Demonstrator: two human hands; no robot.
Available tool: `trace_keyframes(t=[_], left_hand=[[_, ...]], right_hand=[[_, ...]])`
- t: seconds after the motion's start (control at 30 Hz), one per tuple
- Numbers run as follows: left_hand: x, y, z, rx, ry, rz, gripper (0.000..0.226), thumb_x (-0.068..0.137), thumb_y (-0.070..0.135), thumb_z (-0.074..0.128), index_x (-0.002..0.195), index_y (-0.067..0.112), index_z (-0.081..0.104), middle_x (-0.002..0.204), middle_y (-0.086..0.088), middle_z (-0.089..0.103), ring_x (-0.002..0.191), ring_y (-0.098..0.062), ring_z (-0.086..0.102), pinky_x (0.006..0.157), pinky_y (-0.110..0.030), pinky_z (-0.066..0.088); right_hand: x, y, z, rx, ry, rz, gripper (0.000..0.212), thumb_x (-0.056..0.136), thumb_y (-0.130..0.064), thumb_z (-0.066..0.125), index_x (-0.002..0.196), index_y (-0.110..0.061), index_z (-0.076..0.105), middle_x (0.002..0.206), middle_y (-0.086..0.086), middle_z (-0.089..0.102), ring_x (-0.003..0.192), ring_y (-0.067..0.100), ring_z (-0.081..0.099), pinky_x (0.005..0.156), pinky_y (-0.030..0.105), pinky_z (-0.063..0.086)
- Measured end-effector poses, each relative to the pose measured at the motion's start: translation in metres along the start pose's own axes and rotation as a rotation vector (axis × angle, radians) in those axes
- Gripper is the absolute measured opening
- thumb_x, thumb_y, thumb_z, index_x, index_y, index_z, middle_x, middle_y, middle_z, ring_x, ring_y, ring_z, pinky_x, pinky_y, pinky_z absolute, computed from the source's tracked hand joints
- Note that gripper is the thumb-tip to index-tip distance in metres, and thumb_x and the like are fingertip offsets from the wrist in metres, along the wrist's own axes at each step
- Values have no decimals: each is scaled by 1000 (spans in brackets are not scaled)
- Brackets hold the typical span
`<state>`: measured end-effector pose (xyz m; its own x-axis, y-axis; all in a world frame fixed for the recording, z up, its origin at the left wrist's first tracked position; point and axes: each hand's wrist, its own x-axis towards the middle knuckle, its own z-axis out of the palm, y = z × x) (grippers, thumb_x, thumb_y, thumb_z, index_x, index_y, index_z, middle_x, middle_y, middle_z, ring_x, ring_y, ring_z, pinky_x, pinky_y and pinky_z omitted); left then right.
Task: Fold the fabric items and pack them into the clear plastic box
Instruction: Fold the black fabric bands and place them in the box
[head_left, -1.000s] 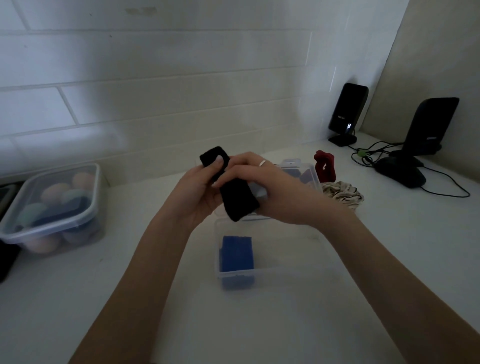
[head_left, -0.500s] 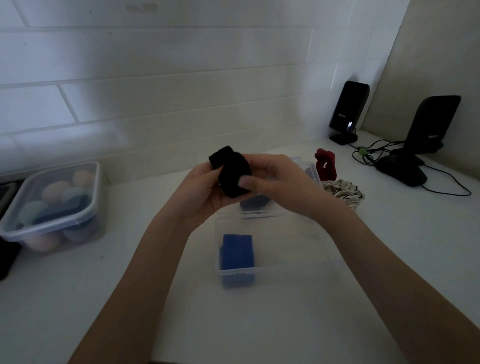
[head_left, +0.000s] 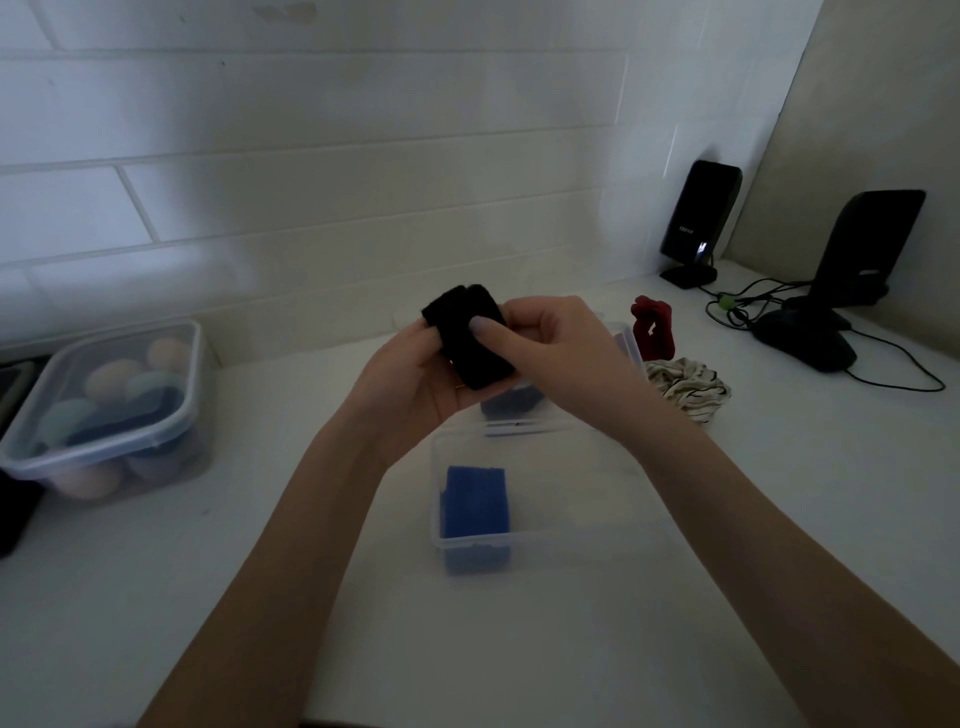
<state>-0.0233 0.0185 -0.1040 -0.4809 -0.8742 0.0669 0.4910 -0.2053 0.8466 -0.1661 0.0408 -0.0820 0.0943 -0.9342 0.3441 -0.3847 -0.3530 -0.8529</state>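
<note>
A black fabric piece (head_left: 475, 340), folded into a short thick bundle, is held above the counter between both hands. My left hand (head_left: 410, 384) cups it from below with fingers curled on its left edge. My right hand (head_left: 556, 353) grips its right side, thumb pressed on top. Below them stands the clear plastic box (head_left: 571, 540) with a folded blue fabric (head_left: 475, 501) at its left end. A dark blue fabric (head_left: 511, 402) lies in a second clear tray behind, partly hidden by my hands.
A lidded clear container (head_left: 109, 415) of pastel sponges sits at the left. A red scrunchie (head_left: 653, 332) and a striped white scrunchie (head_left: 685, 387) lie to the right of the box. Two black speakers (head_left: 698, 223) and cables (head_left: 737, 306) occupy the back right corner.
The black fabric went from a long strip to a shorter folded bundle; my right thumb now presses its top and both hands shifted slightly up.
</note>
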Motion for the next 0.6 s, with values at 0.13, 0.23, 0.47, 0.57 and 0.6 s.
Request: trace_keyframes(t=[0.13, 0.23, 0.47, 0.57, 0.6], left_hand=[[-3, 6, 1, -112, -103, -17, 43, 87, 29, 34, 114, 3, 55, 113, -17, 66, 108, -31, 63, 87, -47, 53], [-4, 5, 4, -26, -133, -6, 43, 83, 34, 50, 113, 5, 55, 111, -12, 67, 107, -26, 64, 84, -42, 54], [1, -3, -2, 135, 47, 65, 46, 84, 25, 54, 127, 7, 50, 124, -11, 63, 113, -25, 62, 87, -42, 54], [3, 0, -3, 80, 83, 72, 34, 87, 17, 54, 119, 5, 53, 121, -15, 63, 110, -26, 64, 83, -43, 55], [3, 0, -4, 61, 82, 78, 26, 89, 11, 52, 114, 5, 54, 115, -14, 65, 105, -25, 66, 79, -41, 56]], right_hand=[[0, 0, 4, 11, 72, -2, 37, 87, -30, 64, 78, 6, 67, 68, 29, 63, 61, 21, 56, 62, 46, 52], [-1, 1, 5, 35, 109, 23, 38, 85, -31, 66, 77, 6, 66, 68, 23, 66, 62, 21, 61, 66, 45, 55], [-2, 1, 8, 48, 43, 122, 23, 90, -31, 59, 98, -11, 52, 76, 8, 72, 69, 14, 68, 66, 33, 55], [-1, -4, -1, 143, 151, 125, 21, 88, -26, 63, 98, -9, 54, 83, 11, 73, 73, 27, 69, 66, 38, 55], [0, -4, -4, 156, 168, 100, 22, 87, -26, 64, 100, -9, 56, 90, 10, 73, 81, 29, 69, 73, 41, 56]])
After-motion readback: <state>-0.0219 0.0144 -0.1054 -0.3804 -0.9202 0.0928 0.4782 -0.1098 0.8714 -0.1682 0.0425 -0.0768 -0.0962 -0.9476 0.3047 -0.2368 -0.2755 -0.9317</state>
